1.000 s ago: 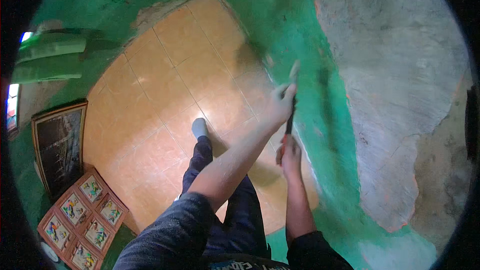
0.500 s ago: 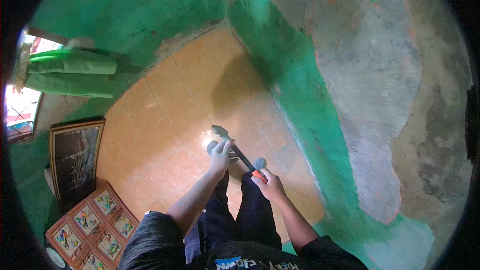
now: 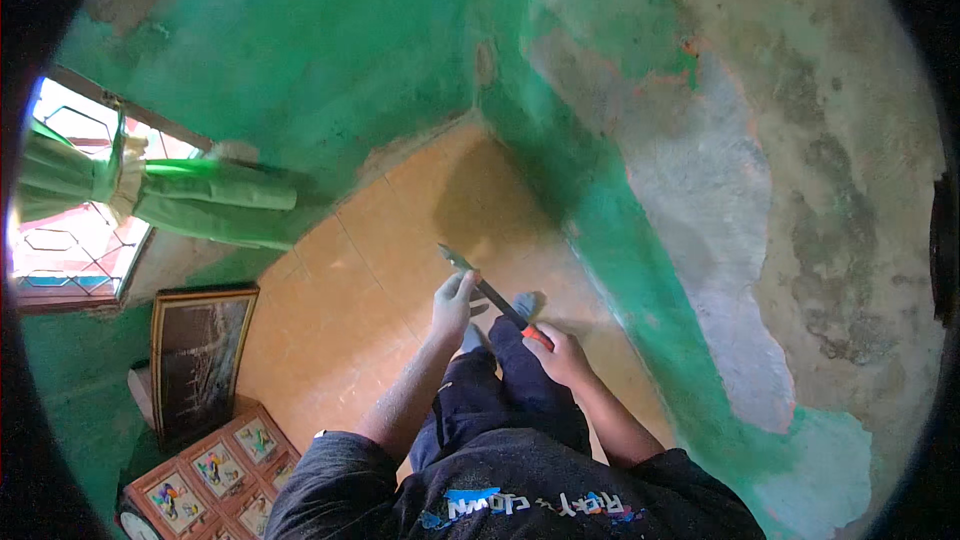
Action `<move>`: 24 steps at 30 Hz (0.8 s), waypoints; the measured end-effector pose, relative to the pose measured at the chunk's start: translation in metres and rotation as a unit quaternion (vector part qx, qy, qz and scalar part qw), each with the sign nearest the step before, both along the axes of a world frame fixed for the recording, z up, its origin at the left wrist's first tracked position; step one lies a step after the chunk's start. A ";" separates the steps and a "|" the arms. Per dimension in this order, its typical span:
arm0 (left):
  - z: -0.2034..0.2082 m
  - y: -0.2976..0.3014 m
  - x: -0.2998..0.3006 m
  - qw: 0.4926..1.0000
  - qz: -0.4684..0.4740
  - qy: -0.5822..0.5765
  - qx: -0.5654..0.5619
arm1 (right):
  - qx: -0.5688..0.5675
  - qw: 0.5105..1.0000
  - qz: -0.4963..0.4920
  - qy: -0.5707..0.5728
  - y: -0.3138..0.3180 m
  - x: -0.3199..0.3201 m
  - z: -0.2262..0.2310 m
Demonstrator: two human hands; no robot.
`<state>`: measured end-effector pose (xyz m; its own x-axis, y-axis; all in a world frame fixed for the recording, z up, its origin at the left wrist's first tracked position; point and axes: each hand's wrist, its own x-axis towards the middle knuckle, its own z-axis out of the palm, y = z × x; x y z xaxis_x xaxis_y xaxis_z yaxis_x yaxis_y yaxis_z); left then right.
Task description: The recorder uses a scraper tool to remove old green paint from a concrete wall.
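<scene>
A hammer (image 3: 497,300) with a dark head, black shaft and orange-and-black grip is held slanting in front of my legs. My right hand (image 3: 562,356) is wrapped round the grip at its lower end. Close below the head, my left hand (image 3: 453,306) holds the shaft between thumb and fingers, with some lower fingers stretched out under it. Pale dust coats the left hand and forearm. The head's exact shape is hard to make out, being small and partly covered by my left fingers.
Green walls (image 3: 330,60) meet in a corner ahead; the right wall has a bare grey plaster patch (image 3: 700,210). Orange tiles (image 3: 350,270) cover the floor. To the left are a curtained window (image 3: 75,230), a framed picture (image 3: 203,360) and a wooden cabinet (image 3: 225,475).
The view has shifted, bringing more of the window in. My hands and the hammer appear slightly farther right, and the head has turned to look narrower. Both hands still hold it.
</scene>
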<state>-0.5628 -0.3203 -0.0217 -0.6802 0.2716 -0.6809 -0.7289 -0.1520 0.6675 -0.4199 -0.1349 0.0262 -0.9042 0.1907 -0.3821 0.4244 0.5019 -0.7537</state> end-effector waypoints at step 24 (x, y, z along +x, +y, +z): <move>0.117 0.058 -0.238 0.977 -0.028 0.208 0.036 | 0.052 0.988 -0.042 0.137 0.045 -0.208 0.085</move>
<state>-0.8009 -0.2627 0.0955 -0.8763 0.3534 -0.3274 -0.4062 -0.1765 0.8966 -0.6278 -0.0903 0.1109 -0.9506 0.2940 -0.0996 0.2545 0.5540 -0.7927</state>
